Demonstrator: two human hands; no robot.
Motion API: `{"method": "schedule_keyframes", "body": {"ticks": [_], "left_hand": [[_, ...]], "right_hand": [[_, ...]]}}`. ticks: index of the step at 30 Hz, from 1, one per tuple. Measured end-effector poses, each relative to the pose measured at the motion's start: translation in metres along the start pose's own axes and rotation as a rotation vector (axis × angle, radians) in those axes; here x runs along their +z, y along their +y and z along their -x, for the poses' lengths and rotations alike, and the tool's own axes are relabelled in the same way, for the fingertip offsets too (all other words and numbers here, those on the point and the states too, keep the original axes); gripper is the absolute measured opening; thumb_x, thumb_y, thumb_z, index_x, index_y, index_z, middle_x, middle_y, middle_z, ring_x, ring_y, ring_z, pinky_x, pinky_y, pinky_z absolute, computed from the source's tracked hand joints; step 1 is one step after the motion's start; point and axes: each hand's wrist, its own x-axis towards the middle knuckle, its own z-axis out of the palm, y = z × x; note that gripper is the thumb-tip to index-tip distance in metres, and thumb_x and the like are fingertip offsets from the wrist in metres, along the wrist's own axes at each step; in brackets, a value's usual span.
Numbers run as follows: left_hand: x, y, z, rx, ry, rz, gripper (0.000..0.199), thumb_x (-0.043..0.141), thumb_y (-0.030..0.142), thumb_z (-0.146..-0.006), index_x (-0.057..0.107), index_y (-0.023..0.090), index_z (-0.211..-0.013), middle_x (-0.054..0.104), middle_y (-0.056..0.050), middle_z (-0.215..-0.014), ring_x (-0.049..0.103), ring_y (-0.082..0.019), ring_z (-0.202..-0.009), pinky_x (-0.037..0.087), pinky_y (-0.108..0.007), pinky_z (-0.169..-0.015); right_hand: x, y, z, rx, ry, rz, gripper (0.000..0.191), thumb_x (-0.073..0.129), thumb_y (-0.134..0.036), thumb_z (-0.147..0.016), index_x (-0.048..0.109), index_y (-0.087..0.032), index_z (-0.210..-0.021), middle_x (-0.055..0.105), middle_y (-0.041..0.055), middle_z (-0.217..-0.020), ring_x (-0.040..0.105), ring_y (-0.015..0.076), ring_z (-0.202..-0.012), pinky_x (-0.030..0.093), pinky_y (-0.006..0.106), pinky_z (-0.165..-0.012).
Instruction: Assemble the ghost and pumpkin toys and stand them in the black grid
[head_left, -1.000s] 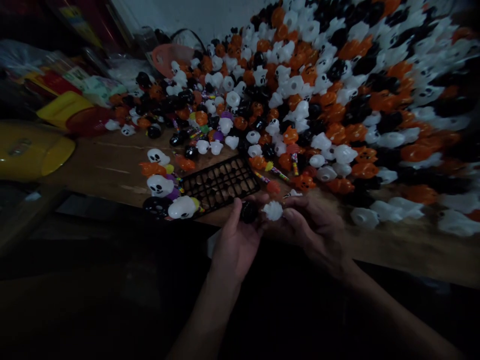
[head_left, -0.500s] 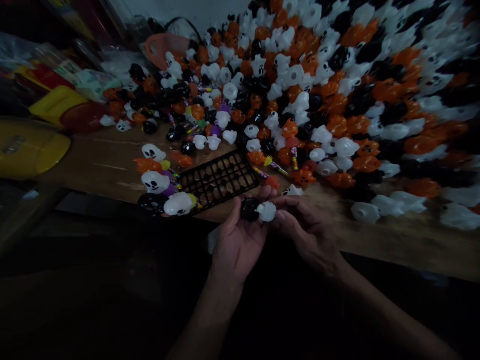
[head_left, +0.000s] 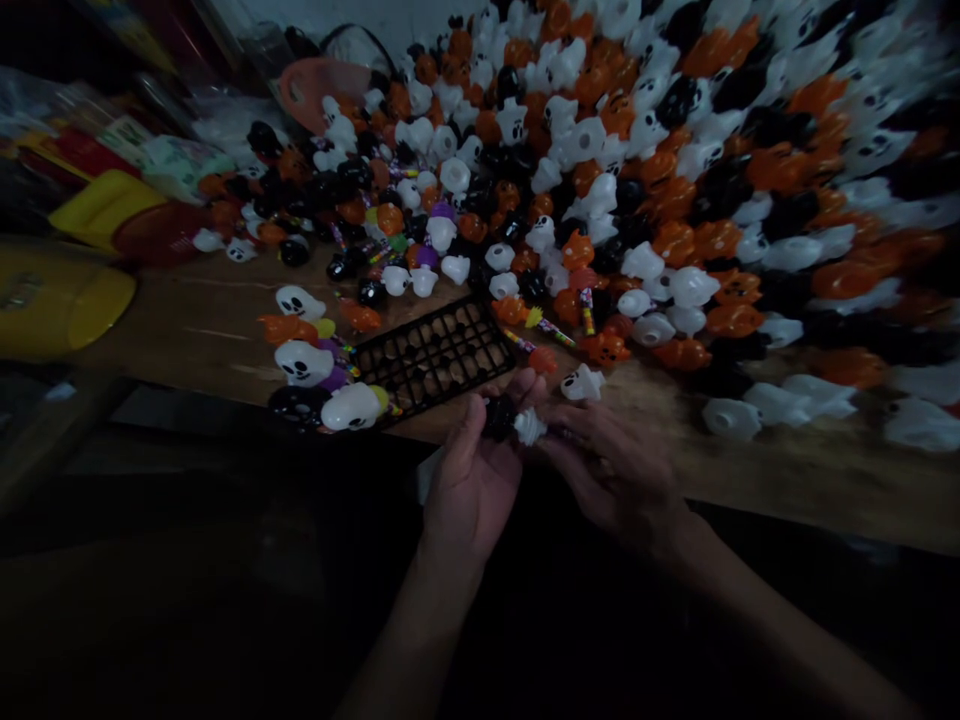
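My left hand (head_left: 480, 480) is closed round a small black plastic figure (head_left: 499, 418), its face not visible. A white ribbed piece (head_left: 529, 427) sticks out of the figure's right side. Close against that white piece, my right hand (head_left: 619, 465) has its fingers pinched together; what lies between them is dim and blurred. A white ghost figure (head_left: 583, 382) rests on the table just beyond my right fingers. Behind my left hand lies a black grid tray (head_left: 439, 358).
White, orange and black figures (head_left: 660, 200) are heaped across the back and right of the wooden table (head_left: 195, 335). Several ghost and pumpkin-coloured figures (head_left: 304, 362) stand left of the tray. Candy-filled tubes (head_left: 555, 332) lie behind my hands. A yellow container (head_left: 67, 300) is at far left.
The white piece has turned in the fingers and now shows its ribbed side. My right hand has shifted slightly down and right. The black figure stays in my left hand.
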Motion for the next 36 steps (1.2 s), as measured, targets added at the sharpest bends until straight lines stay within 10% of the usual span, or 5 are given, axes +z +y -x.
{"method": "schedule_keyframes", "body": {"ticks": [10, 21, 36], "left_hand": [[-0.004, -0.006, -0.002, 0.044, -0.066, -0.172, 0.025, 0.046, 0.034, -0.095, 0.059, 0.016, -0.107, 0.064, -0.011, -0.117, 0.055, -0.024, -0.119, 0.042, -0.039, -0.101], [-0.022, 0.009, 0.001, -0.02, -0.158, -0.745, 0.038, 0.04, 0.046, -0.095, 0.059, 0.019, -0.113, 0.057, -0.001, -0.079, 0.05, -0.008, -0.056, 0.036, -0.021, -0.048], [-0.024, 0.009, 0.004, 0.05, -0.259, -0.778, 0.028, 0.041, 0.04, -0.096, 0.056, 0.022, -0.111, 0.053, -0.002, -0.087, 0.052, -0.01, -0.068, 0.04, -0.024, -0.059]], "right_hand": [[-0.007, 0.009, 0.001, -0.088, -0.071, 0.147, 0.036, 0.061, -0.013, -0.087, 0.051, -0.018, -0.122, 0.065, 0.0072, -0.106, 0.062, 0.0179, -0.096, 0.053, 0.029, -0.08], [-0.016, 0.018, 0.006, -0.098, -0.157, 0.176, 0.039, 0.06, -0.015, -0.088, 0.051, -0.022, -0.126, 0.064, 0.0068, -0.108, 0.063, 0.0191, -0.096, 0.054, 0.029, -0.078], [-0.032, 0.017, 0.006, -0.18, -0.264, 0.109, 0.041, 0.06, -0.008, -0.087, 0.052, -0.014, -0.127, 0.062, 0.0131, -0.116, 0.061, 0.0209, -0.102, 0.053, 0.032, -0.084]]}}
